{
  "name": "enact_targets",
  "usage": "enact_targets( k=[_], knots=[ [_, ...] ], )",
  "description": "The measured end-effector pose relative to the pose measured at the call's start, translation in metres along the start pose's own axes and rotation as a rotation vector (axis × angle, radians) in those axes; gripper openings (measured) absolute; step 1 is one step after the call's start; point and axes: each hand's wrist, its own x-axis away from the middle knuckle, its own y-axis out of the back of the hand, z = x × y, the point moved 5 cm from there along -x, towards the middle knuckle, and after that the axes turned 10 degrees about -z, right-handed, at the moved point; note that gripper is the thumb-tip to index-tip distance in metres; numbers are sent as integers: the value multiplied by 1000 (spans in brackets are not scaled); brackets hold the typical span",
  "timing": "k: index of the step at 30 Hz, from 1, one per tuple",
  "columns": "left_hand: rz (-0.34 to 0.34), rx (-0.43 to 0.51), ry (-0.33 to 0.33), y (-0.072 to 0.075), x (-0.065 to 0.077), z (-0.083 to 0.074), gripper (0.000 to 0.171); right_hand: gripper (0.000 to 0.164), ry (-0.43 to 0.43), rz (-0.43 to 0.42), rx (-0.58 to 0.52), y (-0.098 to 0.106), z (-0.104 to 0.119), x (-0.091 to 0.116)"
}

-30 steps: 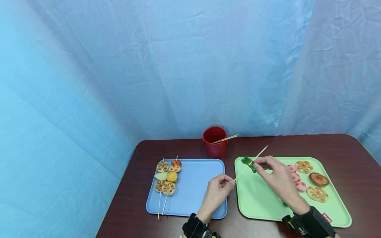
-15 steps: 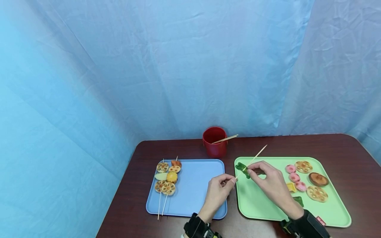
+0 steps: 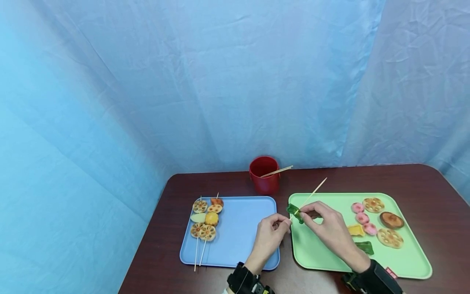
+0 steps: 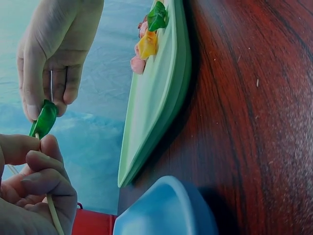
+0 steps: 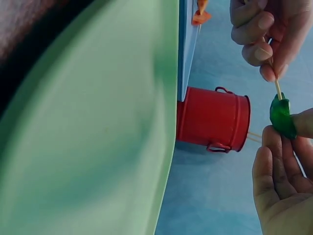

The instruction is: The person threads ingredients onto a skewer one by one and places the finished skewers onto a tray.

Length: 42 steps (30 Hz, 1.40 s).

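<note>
My left hand pinches a thin wooden skewer near its lower end, between the two trays. The skewer slants up to the right, and its far end sticks out bare. Threaded on it is a green pepper piece, pinched by the thumb and fingers of my right hand. In the left wrist view the pepper piece sits just beyond the left fingertips. From the right wrist view, a short stretch of bare skewer shows between the left fingers and the pepper piece.
The green tray holds pink pieces, a yellow piece, another green piece, lotus root slices and a brown round slice. Two loaded skewers lie on the blue tray. Behind stands a red bucket with skewers.
My right hand has slid the green pepper piece down the skewer toward my left hand. The yellow and green pieces on the tray have come into view. The left hand has hardly moved.
</note>
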Motion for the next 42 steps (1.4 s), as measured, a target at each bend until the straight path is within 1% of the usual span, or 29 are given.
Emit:
enact_targets(
  k=[2, 5, 8, 10, 13, 15, 17, 20, 23, 28, 30, 32, 34, 36, 40, 42],
  knots=[
    [-11, 3, -3, 0, -1, 1, 20, 20, 3, 5, 5, 2, -1, -2],
    [-30, 18, -5, 1, -2, 3, 18, 18, 4, 12, 34, 12, -6, -6],
    [-45, 24, -5, 5, -2, 6, 17, 14, -33, 49, 84, 26, -17, -12],
    [-50, 15, -5, 7, -3, 7, 17, 11, -76, 113, 121, 35, -27, -16],
    [-51, 5, 1, 11, -4, 8, 18, 13, -133, 232, 164, 47, -43, -18],
    [-51, -1, 2, 13, -4, 9, 19, 16, -146, 307, 194, 52, -54, -19],
    [-50, -3, 2, 14, -4, 9, 19, 17, -136, 356, 219, 56, -62, -18],
    [-54, -7, 2, 15, -4, 8, 18, 17, -101, 403, 287, 61, -72, -18],
    [-59, -7, 5, 16, -4, 9, 17, 16, -56, 440, 342, 66, -76, -15],
    [-67, -2, 27, 18, -3, 12, 17, 17, 87, 476, 379, 70, -78, -8],
    [-67, -1, 31, 19, -3, 12, 17, 18, 131, 488, 388, 71, -79, -6],
    [-69, 0, 31, 19, -3, 13, 17, 22, 149, 500, 402, 71, -80, -3],
    [-70, 0, 28, 19, -2, 13, 17, 30, 157, 512, 407, 72, -81, -1],
    [-73, 0, 21, 20, -2, 13, 17, 31, 175, 508, 415, 73, -82, 1],
    [-72, 4, 20, 19, -2, 13, 16, 25, 225, 473, 426, 75, -84, 4],
    [-72, 2, 25, 19, -2, 13, 16, 26, 238, 470, 421, 75, -85, 5]
  ],
)
